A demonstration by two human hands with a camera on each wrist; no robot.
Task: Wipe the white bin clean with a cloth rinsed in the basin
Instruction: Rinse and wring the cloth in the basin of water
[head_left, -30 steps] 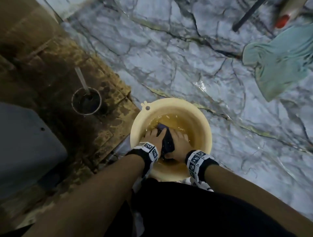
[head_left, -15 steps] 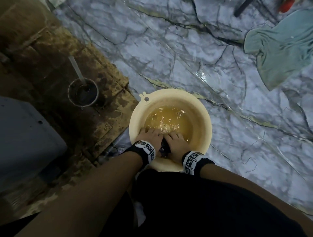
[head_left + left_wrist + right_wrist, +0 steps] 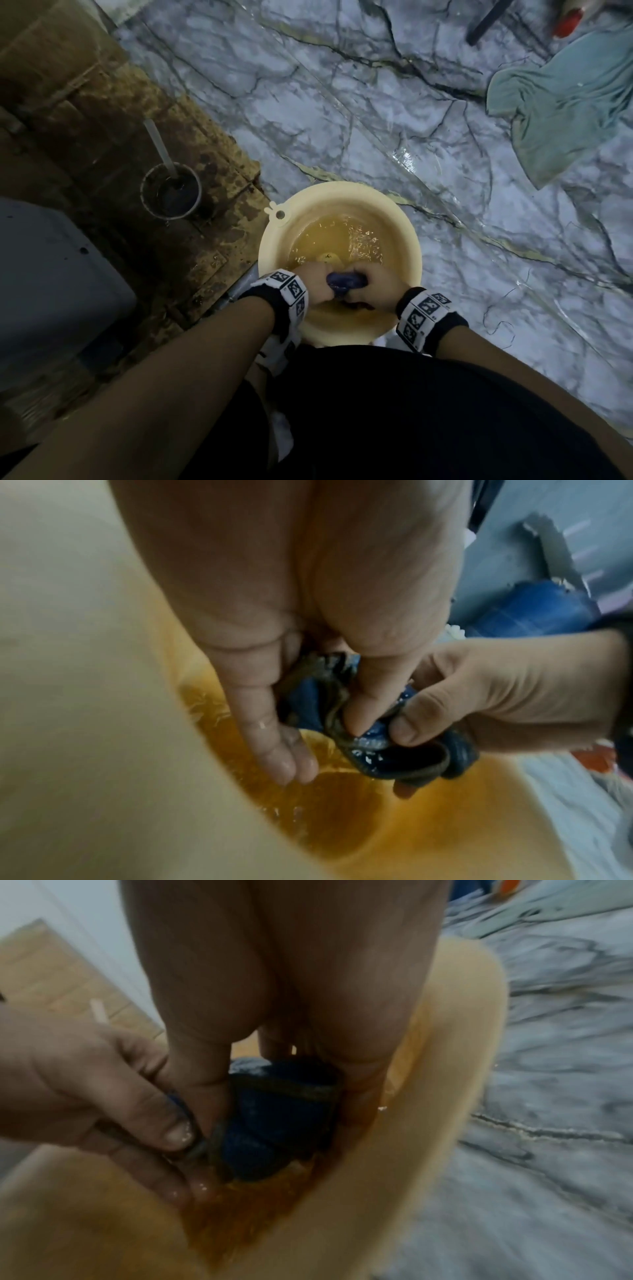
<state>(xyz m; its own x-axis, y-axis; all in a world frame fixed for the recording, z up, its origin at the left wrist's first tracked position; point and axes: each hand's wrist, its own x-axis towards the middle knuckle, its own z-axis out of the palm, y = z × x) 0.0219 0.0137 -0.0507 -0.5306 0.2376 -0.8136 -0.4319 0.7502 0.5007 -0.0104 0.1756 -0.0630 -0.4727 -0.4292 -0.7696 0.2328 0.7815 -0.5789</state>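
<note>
A cream basin [image 3: 407, 233] of orange-brown water stands on the marble floor in front of my knees. Over its near side both hands hold a bunched, wet dark blue cloth [image 3: 346, 282]. My left hand [image 3: 317, 279] grips its left end and my right hand [image 3: 375, 286] grips its right end. In the left wrist view the left thumb and fingers [image 3: 274, 737] pinch the cloth [image 3: 394, 758] just above the water. In the right wrist view the right fingers wrap the cloth [image 3: 274, 1123]. A pale grey-white bin [image 3: 51, 291] lies at the left edge.
A small dark cup with a stick [image 3: 171, 192] stands on stained brown cardboard [image 3: 120, 102] to the left. A teal cloth [image 3: 565, 102] lies on the wet floor at the upper right, beside a dark pole [image 3: 486, 20] and a red-tipped object [image 3: 568, 20].
Both hands have drawn back to the basin's near side and raised the cloth out of the water, now bunched between them. The water surface ripples.
</note>
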